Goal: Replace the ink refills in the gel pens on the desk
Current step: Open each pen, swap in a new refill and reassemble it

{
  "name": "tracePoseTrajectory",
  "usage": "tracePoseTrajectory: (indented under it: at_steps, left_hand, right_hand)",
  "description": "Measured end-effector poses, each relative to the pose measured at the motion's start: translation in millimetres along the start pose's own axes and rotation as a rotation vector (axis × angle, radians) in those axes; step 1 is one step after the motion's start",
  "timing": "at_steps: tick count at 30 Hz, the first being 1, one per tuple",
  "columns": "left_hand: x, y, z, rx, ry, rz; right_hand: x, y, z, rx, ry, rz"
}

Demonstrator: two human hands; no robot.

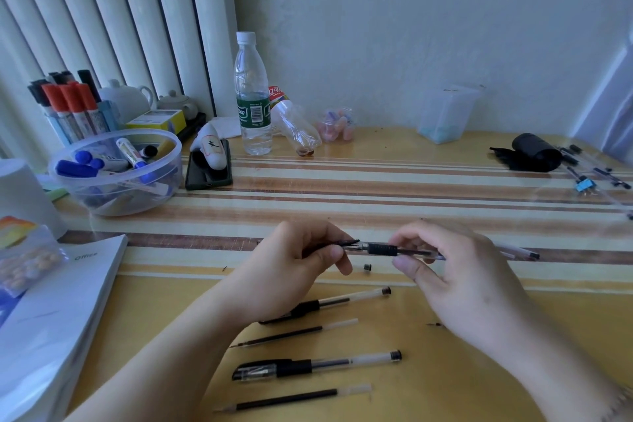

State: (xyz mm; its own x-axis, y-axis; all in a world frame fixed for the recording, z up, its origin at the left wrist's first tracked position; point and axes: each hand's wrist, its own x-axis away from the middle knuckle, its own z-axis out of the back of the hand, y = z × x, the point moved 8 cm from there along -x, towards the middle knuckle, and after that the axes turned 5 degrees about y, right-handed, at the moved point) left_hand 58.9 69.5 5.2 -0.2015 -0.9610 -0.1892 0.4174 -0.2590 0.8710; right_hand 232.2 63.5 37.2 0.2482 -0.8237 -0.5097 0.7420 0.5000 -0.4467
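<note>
Mid-task: the left hand (pixel 294 260) pinches the tip end and the right hand (pixel 455 271) pinches the barrel of one gel pen (pixel 383 248) above desk centre, while two pens (pixel 315 365) and two loose refills (pixel 291 334) lie at 6 o'clock, apparently pending.

3 gel pens (pixel 317 365) – 2 loose refills (pixel 294 334) – 2 bottles (pixel 252 96).

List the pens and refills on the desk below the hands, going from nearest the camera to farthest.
Bare refill → capped gel pen → second bare refill → gel pen partly under the left hand.
</note>
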Motion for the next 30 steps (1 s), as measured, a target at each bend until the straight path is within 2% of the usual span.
tracePoseTrajectory:
  at_steps: [5, 13, 16, 18, 21, 23, 25, 30]
  left_hand:
    - [2.0, 4.7, -8.4, -0.041, -0.025, -0.055]
    - [10.7, 21.1, -7.7, 0.005, 0.056, -0.167]
    - [10.2, 24.6, -12.2, -0.027, 0.028, -0.153]
    - [7.5, 21.0, -8.1, -0.141, 0.051, -0.164]
    - [-0.7, 6.7, 20.0, -0.341, 0.242, -0.120]
    - [-3.9, -7.7, 35.3, -0.529, 0.311, -0.054]
    - [-6.3, -20.0, 39.8, -0.638, 0.287, -0.002]
    - [-7.3, -28.8, 35.0, -0.723, 0.199, 0.036]
  right_hand:
    - [1.4, -11.2, -2.1, 0.006, -0.021, 0.118]
    - [1.7, -15.0, 10.1, -0.122, 0.052, 0.136]
    - [-0.4, -6.5, 2.5, -0.060, -0.068, 0.049]
    - [-3.1, 11.5, 3.2, 0.036, -0.141, -0.023]
    - [-6.2, 49.3, 18.3, 0.136, -0.225, -0.170]
    - [0.0, 73.9, 21.9, 0.209, -0.378, -0.286]
    - [7.4, 93.4, 23.4, 0.244, -0.481, -0.365]
    - [16.2, 108.8, 14.6, 0.214, -0.587, -0.418]
